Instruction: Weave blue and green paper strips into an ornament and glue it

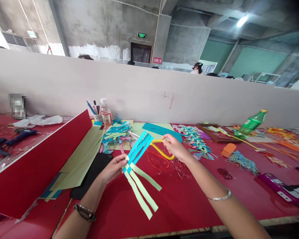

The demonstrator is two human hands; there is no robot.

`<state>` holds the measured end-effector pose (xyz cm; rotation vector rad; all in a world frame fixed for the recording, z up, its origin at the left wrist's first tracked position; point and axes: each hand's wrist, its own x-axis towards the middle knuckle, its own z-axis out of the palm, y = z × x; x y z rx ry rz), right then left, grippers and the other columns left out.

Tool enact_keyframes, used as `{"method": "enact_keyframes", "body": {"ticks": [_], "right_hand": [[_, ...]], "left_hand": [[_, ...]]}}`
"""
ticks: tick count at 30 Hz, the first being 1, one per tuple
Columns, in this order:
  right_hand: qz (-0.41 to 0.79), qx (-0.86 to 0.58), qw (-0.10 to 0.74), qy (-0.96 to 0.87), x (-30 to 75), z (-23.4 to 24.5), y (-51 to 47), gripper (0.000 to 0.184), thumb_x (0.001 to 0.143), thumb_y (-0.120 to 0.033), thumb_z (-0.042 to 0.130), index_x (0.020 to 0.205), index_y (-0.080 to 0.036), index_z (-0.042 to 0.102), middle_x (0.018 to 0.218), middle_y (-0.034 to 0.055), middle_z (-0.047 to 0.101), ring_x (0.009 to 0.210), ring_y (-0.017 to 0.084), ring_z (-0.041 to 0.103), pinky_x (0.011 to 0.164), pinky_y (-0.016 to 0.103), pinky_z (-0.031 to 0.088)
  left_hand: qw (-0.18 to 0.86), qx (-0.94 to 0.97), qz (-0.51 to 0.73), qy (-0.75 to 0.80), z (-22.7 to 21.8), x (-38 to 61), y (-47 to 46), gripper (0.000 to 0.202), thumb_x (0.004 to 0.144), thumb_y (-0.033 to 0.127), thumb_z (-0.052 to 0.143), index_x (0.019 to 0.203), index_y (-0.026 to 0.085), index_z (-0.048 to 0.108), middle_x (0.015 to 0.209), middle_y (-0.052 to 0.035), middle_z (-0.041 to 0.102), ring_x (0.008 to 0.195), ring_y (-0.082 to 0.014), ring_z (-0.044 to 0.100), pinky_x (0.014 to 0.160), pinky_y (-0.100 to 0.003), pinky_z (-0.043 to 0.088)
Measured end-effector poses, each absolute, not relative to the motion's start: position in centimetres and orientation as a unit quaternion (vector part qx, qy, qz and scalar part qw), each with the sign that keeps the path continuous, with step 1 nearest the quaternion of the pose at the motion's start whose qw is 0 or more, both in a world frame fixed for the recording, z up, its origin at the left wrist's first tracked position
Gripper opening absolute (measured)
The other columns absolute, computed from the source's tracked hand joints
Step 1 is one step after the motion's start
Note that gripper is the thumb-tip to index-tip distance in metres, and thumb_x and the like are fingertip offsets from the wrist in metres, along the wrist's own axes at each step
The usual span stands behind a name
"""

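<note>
My left hand [114, 167] pinches a woven piece of blue and light green paper strips [139, 169], held above the red table [189, 202]. The blue strips fan up to the right and the green ones hang down. My right hand [175, 147] is closed on the yellow handle of a pair of scissors [157, 148], whose blades point left toward the blue strips.
A red divider board [37, 169] leans at the left over sheets of green paper [81, 159]. Piles of cut strips [116, 132], woven paper pieces [195, 137], a cup of pens [96, 111], two bottles [250, 124], a purple device [280, 187] and glue guns [7, 139] lie around.
</note>
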<state>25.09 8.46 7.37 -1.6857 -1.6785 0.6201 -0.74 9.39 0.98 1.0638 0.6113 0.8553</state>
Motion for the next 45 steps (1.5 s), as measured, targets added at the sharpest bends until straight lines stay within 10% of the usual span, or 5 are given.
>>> {"method": "enact_keyframes", "body": {"ticks": [8, 17, 25, 39, 45], "right_hand": [[0.398, -0.655, 0.370, -0.525, 27.7, 2.5, 1.3, 0.018, 0.072, -0.036, 0.040, 0.084, -0.021, 0.041, 0.057, -0.0082, 0.036, 0.040, 0.006, 0.034, 0.037, 0.018, 0.028], [0.011, -0.719, 0.092, -0.689, 24.5, 0.2, -1.7, 0.043, 0.076, -0.036, 0.045, 0.109, -0.009, 0.051, 0.115, 0.0210, 0.050, 0.109, 0.034, 0.044, 0.084, 0.045, 0.039], [0.016, -0.707, 0.028, -0.707, 23.7, 0.6, -1.3, 0.026, 0.079, -0.023, 0.044, 0.100, -0.014, 0.055, 0.090, 0.0148, 0.062, 0.082, 0.025, 0.060, 0.060, 0.030, 0.046], [0.284, -0.603, 0.450, -0.595, 25.5, 1.2, -2.0, 0.043, 0.078, -0.038, 0.047, 0.116, -0.022, 0.035, 0.109, 0.0094, 0.054, 0.101, 0.019, 0.052, 0.085, 0.035, 0.043], [0.240, -0.544, 0.555, -0.582, 24.5, 3.6, 3.8, 0.022, 0.073, -0.035, 0.052, 0.086, -0.023, 0.039, 0.071, -0.0032, 0.043, 0.062, 0.011, 0.047, 0.061, 0.024, 0.044]], "left_hand": [[0.725, 0.490, 0.391, 0.283, 0.4, 0.2, 9.5, 0.024, 0.065, 0.036, 0.067, 0.071, 0.015, 0.057, 0.050, 0.0067, 0.045, 0.038, -0.0005, 0.035, 0.035, -0.012, 0.025], [0.701, 0.479, 0.434, 0.300, -0.1, 0.7, 9.7, 0.026, 0.067, 0.037, 0.064, 0.080, 0.017, 0.055, 0.058, 0.0069, 0.044, 0.041, -0.0007, 0.035, 0.034, -0.011, 0.026], [0.680, 0.456, 0.454, 0.352, -0.4, 0.9, 9.8, 0.028, 0.066, 0.039, 0.063, 0.079, 0.017, 0.054, 0.059, 0.0060, 0.042, 0.046, -0.0030, 0.036, 0.037, -0.013, 0.027], [0.608, 0.465, 0.503, 0.401, -0.2, 0.7, 9.9, 0.030, 0.069, 0.043, 0.057, 0.083, 0.018, 0.049, 0.058, 0.0075, 0.036, 0.046, -0.0034, 0.033, 0.040, -0.014, 0.027], [0.586, 0.528, 0.467, 0.399, 0.1, 1.2, 9.4, 0.028, 0.071, 0.043, 0.055, 0.077, 0.017, 0.048, 0.057, 0.0073, 0.043, 0.040, -0.0034, 0.038, 0.036, -0.016, 0.031]]}}
